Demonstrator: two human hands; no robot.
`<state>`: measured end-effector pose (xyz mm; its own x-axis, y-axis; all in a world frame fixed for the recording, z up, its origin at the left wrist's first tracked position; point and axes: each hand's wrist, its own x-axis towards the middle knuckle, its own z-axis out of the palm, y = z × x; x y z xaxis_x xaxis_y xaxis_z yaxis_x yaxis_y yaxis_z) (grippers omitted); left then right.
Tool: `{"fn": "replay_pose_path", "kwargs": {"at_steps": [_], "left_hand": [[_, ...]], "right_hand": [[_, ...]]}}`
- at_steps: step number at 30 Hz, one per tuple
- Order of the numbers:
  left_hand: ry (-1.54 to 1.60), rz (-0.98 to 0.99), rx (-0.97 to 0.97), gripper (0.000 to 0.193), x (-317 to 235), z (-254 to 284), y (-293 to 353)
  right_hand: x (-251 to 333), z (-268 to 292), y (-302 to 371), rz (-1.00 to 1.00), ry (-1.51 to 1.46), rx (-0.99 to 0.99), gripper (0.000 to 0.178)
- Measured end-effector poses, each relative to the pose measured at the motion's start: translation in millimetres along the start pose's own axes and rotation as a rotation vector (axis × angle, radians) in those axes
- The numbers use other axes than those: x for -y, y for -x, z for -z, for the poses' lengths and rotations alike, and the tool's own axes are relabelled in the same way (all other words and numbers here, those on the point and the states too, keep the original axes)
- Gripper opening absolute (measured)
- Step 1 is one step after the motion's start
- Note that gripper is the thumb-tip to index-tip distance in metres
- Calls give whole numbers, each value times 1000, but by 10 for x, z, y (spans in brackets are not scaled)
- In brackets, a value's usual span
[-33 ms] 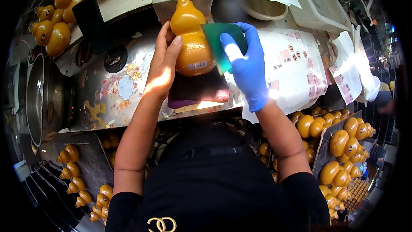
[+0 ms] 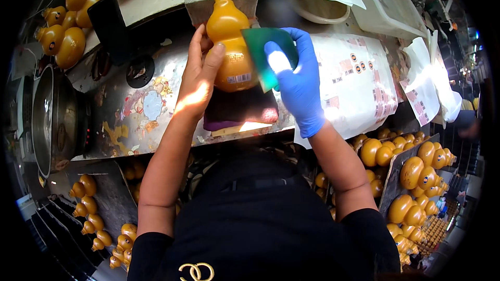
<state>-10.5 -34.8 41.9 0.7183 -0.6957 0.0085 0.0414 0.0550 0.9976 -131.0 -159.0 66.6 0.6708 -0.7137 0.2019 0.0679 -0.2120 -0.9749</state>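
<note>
A glossy amber gourd-shaped bottle (image 2: 229,44) lies on its back, neck pointing away from me, with a decal and a barcode on its lower bulb. Its neck rests on a grey cloth (image 2: 248,1), and a dark red folded cloth (image 2: 242,108) is under its near end. My bare left hand (image 2: 200,65) is closed along the bottle's left side, thumb on top. In my blue-gloved right hand (image 2: 299,80) I grip a flat green scraper (image 2: 260,52). Its left edge lies against the right side of the lower bulb.
White printed decal sheets (image 2: 359,86) cover the table's right side. Behind stand a bowl (image 2: 323,11) and a pale plastic tub (image 2: 385,2). At left are a phone (image 2: 110,28) and a metal pan (image 2: 52,119). More gourd bottles (image 2: 70,47) stand far left; several fill racks below.
My right hand and the green scraper have shifted slightly left, farther over the lower bulb. My left hand keeps its hold, its thumb a little farther over the bottle.
</note>
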Motion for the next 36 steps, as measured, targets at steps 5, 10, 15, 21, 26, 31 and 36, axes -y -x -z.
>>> {"fn": "replay_pose_path", "kwargs": {"at_steps": [5,10,15,21,26,31,36], "left_hand": [[-10,-19,46,70,-11,-13,21],[140,40,101,63,38,86,-35],[183,82,112,62,44,107,-31],[160,60,139,64,51,143,-50],[263,104,107,57,14,99,-23],[343,98,100,53,65,119,-11],[382,134,112,52,37,122,12]], "right_hand": [[-269,-8,96,14,87,-124,34],[-96,-48,296,584,325,-117,25],[-309,-109,576,987,738,175,34],[-87,-33,464,959,626,175,30],[-133,50,373,941,666,361,22],[80,-13,252,915,530,328,28],[109,-90,309,953,765,445,32]]}}
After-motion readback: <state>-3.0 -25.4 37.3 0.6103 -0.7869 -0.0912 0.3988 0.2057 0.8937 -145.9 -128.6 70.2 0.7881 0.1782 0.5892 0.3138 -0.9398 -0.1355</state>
